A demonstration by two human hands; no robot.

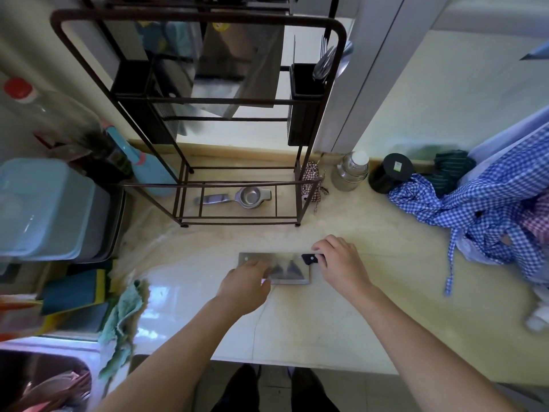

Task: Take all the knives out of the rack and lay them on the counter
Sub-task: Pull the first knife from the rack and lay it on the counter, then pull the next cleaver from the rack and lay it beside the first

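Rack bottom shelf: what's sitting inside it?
A small metal strainer with a flat handle lies on the counter inside the rack base frame. Nothing else shows there; the far left corner is hidden behind the blue brush.

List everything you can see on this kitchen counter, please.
cleaver: one, steel with black handle, flat on counter
rack: one, dark brown, at the back, blades inside
strainer: one, steel, under rack
jar: one, clear, right of rack
canister: one, black, beside jar
checked cloth: blue-white, right
sponges: green-yellow, left
left hand: on blade
right hand: fingers on handle
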